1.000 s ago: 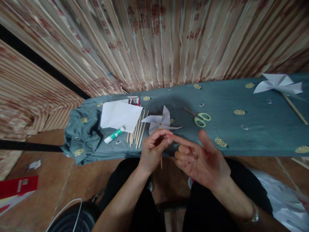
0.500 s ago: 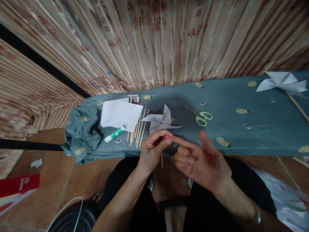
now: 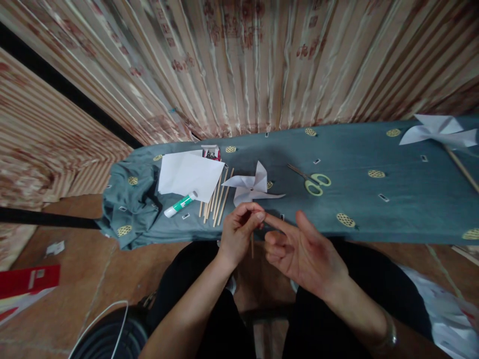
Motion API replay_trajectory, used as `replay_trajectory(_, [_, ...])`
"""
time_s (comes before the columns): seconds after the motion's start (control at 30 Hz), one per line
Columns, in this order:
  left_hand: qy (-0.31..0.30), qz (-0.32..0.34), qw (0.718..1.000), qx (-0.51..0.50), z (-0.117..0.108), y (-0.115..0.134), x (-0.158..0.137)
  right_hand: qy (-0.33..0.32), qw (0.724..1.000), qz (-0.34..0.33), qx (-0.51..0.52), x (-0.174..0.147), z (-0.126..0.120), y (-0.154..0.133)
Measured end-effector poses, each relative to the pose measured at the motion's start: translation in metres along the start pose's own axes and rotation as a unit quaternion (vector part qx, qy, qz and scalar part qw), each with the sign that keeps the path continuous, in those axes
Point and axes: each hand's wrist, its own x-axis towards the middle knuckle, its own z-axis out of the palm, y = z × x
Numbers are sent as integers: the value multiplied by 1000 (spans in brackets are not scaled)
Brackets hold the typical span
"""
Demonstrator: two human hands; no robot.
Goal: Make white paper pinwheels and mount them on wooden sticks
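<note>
My left hand [image 3: 239,230] is closed in a pinch, thumb against forefinger, at the tip of my right forefinger. Whatever lies inside that pinch is hidden. My right hand [image 3: 305,259] is turned partly palm up, forefinger stretched to the left hand, thumb apart and the other fingers curled around nothing visible. Just beyond both hands a white paper pinwheel [image 3: 251,182] lies on the cloth. Its wooden stick [image 3: 253,248] runs beneath the left hand and sticks out over the table's near edge. To the right of the pinwheel rest scissors [image 3: 313,183] with pale green handles.
A green patterned cloth [image 3: 359,199] covers the table. On its left lie white paper sheets [image 3: 189,174], a glue stick [image 3: 180,204], several wooden sticks [image 3: 217,202] and a small open box [image 3: 211,152] of metal bits. Another paper pinwheel [image 3: 437,130] lies far right. Curtains hang behind.
My right hand has shifted slightly left, and its thumb has moved left too. The left hand keeps its pinch at the right forefinger. The whole view has shifted a little.
</note>
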Motion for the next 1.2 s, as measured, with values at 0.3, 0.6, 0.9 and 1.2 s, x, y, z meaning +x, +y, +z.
replay_trajectory(0.3, [89, -36, 994, 49, -40, -17, 11, 108, 981, -94, -132, 5, -23, -16])
replay_trajectory(0.6, [-29, -2, 944, 329, -51, -42, -17, 155, 947, -183, -213, 13, -38, -40])
replay_trajectory(0.9, [-79, -127, 936, 319, -53, -48, -22, 141, 944, -176, -241, 18, -47, -36])
replay_trajectory(1.2, [-17, -231, 972, -47, -31, -61, -16, 189, 837, -281, -429, 28, -59, -32])
